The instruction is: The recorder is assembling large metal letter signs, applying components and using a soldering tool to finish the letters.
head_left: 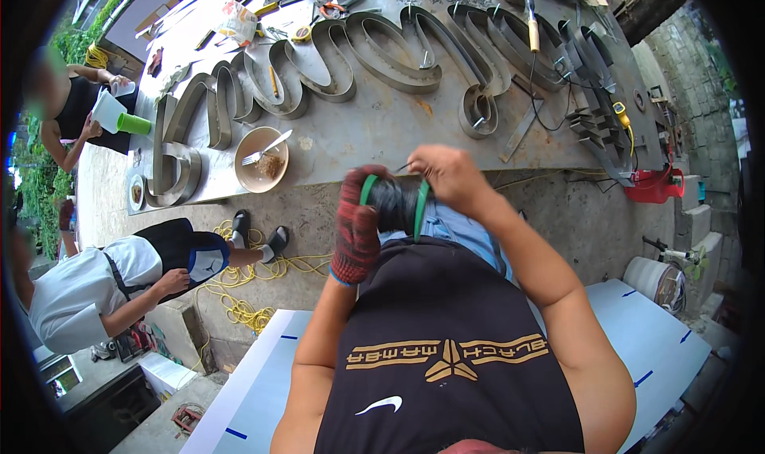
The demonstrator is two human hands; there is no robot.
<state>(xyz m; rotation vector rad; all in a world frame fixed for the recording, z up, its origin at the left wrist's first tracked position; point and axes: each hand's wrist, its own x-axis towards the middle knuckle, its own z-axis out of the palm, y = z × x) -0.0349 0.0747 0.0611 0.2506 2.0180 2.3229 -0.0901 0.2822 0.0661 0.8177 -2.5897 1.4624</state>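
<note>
Far left: a person [76,107] stands at the table end with a white jug [107,110] and a green cup [134,124]. Below, a second person in a white top [96,283] sits by a tangle of yellow cord [239,283] on the concrete floor.

On the metal table [374,127], near its front edge, a tan bowl [261,159] holds a fork and some food. Bent metal strip letters [351,64] run across the tabletop (hand tools scattered beyond them, too small to sort).

Centre: left hand [357,219], in a red-and-black knit glove, is closed around the left flange of a green-rimmed spool of dark wire [396,203]. The spool is held in front of the chest, off the table, between the two hands.

Right hand [446,175], bare, sits over the top right of the spool, fingers curled; thumb and forefinger pinch a thin wire end at the spool's upper edge.

Right: a red container [657,185] stands on the floor beside the table; a white bucket [655,283] is lower right, next to a pale sheet [637,334] with blue marks.
</note>
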